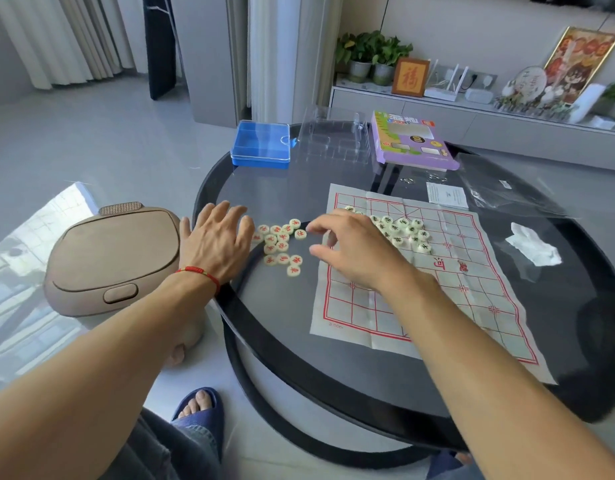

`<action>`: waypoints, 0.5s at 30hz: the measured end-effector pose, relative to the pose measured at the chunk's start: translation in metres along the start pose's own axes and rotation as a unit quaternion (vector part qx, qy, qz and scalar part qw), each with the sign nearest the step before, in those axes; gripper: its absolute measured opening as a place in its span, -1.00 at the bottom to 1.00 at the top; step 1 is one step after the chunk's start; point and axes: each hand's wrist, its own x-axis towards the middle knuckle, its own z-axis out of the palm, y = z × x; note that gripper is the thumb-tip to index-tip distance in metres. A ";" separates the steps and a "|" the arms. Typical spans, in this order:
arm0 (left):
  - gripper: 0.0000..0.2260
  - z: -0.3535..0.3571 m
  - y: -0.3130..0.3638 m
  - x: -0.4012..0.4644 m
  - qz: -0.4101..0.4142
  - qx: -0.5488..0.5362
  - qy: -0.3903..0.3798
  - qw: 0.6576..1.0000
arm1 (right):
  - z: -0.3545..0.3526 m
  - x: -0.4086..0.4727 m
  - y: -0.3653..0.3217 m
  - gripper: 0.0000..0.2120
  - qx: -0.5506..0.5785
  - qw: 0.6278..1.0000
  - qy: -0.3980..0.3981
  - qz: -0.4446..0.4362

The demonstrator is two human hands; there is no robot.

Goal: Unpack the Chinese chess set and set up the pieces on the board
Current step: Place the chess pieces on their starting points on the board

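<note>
Presently, head view, single frame. Round dark glass table (333, 368) fills the centre and right.

Item: paper board (437, 289), cream with red grid, lies flat on the table, creased along its folds, at about 3 o'clock from the frame's centre.

Item: black-lettered pieces (403, 230), a loose cluster on the board's far left part, at 12 o'clock on the sheet.

Item: red-lettered pieces (282, 244), a loose heap on bare glass just off the board's left edge, at 9 o'clock from it.

Item: left hand (216, 242), fingers spread and straight, palm down on the table rim, fingertips touching the red heap's left side; holds nothing. Red cord bracelet (198, 271) on the wrist.

Item: right hand (354, 251), fingers loosely curled over the board's left edge, between the two clusters; whether it pinches a piece cannot be told.

Item: blue plastic case (261, 143), lid closed, at 11 o'clock on the table.

Item: clear plastic tray (333, 140), beside it at 12 o'clock.

Item: purple box (413, 140), at 1 o'clock.

Item: crumpled white wrapper (533, 247), at 3 o'clock.

Item: tan lidded bin (108, 258), on the floor at 9 o'clock from the table.
</note>
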 end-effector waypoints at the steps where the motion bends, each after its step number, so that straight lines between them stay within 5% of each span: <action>1: -0.46 0.000 -0.002 0.000 -0.006 -0.016 -0.004 1.000 | 0.008 0.016 -0.003 -0.69 -0.005 1.000 -0.004 0.004; 5: -0.48 0.002 -0.006 0.003 -0.014 -0.042 -0.001 0.999 | 0.027 0.057 -0.004 -0.50 -0.024 0.997 -0.061 0.051; 15: -0.51 0.001 -0.006 0.004 -0.013 -0.044 -0.013 0.999 | 0.036 0.060 0.005 -0.86 -0.033 0.999 0.001 0.036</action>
